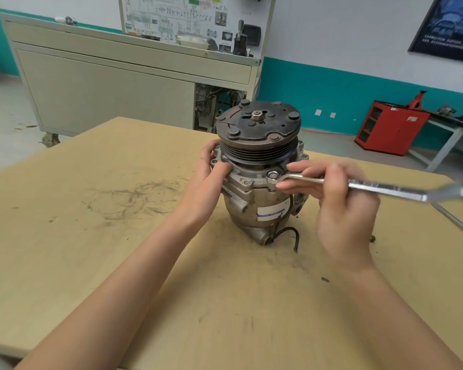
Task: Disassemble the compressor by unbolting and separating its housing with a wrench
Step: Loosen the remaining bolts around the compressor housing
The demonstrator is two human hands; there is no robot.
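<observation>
1. Right hand (pixel 340 204) holds the wrench (pixel 358 186), fingers closed around it.
2. Wrench sits on a bolt (pixel 272 175).
3. Left hand (pixel 207 180) grips the compressor (pixel 257 166), standing on the counter (pixel 91 236).

White-and-teal wall (pixel 345 84), grey cabinet (pixel 104 89), red stand (pixel 390 129) (floor-standing)

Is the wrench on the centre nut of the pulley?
No. The wrench sits on a flange bolt on the housing, below the pulley.
</observation>
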